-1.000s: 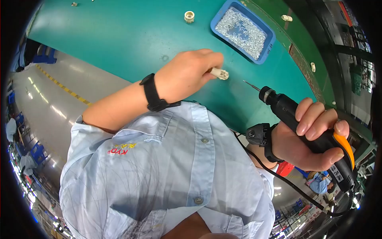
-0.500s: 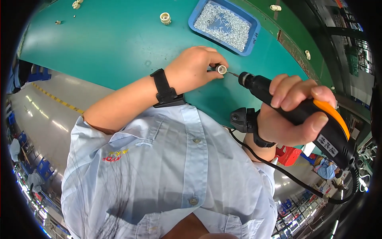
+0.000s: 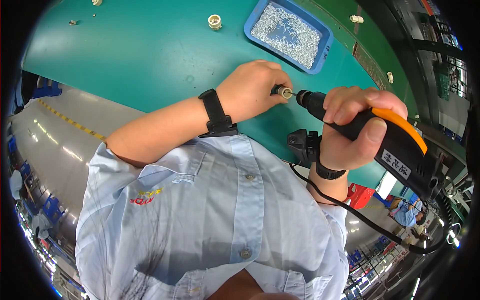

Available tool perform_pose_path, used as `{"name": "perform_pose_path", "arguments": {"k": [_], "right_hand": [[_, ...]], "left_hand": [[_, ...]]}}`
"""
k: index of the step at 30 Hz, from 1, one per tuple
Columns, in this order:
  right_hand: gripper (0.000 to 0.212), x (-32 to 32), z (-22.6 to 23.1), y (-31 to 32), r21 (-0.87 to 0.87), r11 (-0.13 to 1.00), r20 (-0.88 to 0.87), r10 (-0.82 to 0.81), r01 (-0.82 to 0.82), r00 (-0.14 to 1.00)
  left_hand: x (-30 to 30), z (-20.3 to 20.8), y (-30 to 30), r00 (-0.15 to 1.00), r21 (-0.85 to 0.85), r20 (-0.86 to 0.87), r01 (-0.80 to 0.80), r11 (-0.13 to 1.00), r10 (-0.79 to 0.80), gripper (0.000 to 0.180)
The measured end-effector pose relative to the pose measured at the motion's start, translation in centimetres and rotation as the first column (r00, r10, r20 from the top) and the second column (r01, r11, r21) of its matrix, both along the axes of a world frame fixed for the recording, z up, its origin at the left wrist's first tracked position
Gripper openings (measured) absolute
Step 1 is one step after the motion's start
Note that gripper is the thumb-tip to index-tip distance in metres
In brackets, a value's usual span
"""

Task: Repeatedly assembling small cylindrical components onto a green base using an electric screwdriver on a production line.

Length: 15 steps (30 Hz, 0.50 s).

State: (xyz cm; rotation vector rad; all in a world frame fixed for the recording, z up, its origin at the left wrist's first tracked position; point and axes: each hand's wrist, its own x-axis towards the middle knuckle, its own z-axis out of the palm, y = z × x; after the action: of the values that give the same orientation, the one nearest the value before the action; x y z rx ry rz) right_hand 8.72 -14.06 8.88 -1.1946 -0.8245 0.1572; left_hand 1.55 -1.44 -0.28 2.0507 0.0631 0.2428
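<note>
Between the fingers of my left hand point(image 3: 256, 87) is a small round cream-coloured socket-like part point(image 3: 286, 93), its open end turned toward the right; a dark piece shows behind it. My right hand point(image 3: 357, 125) is wrapped round a black electric screwdriver point(image 3: 345, 116) with an orange strip along its grip. The screwdriver's thin bit reaches into the mouth of the cream part; how deep the tip sits is hidden. A second cream part point(image 3: 214, 21) stands upright on the green table point(image 3: 125, 60).
A blue tray point(image 3: 327, 47) heaped with small silver screws point(image 3: 305, 40) sits at the far side. More cream pieces point(image 3: 356, 19) lie on a green strip beyond it. The screwdriver's black cable point(image 3: 370, 227) loops below my right arm. A red object point(image 3: 360, 195) is at lower right.
The screwdriver has moved left and its bit has gone from beside the cream part into its opening. My left hand still holds the part, slightly further right in view.
</note>
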Motion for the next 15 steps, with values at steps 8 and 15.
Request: {"name": "perform_pose_path", "arguments": {"k": [8, 15], "right_hand": [[0.037, 0.4, -0.3, 0.4, -0.006, 1.0, -0.031, 0.023, -0.023, 0.999], [0.032, 0.8, -0.4, 1.1, 0.016, 0.998, -0.036, 0.054, -0.053, 0.998]], "left_hand": [[0.1, -0.2, 0.0, 1.0, 0.019, 0.021, -0.017, 1.0, 0.017, 0.02], [-0.1, 0.4, 0.2, 1.0, 0.051, 0.008, -0.01, 0.999, 0.01, 0.019]]}}
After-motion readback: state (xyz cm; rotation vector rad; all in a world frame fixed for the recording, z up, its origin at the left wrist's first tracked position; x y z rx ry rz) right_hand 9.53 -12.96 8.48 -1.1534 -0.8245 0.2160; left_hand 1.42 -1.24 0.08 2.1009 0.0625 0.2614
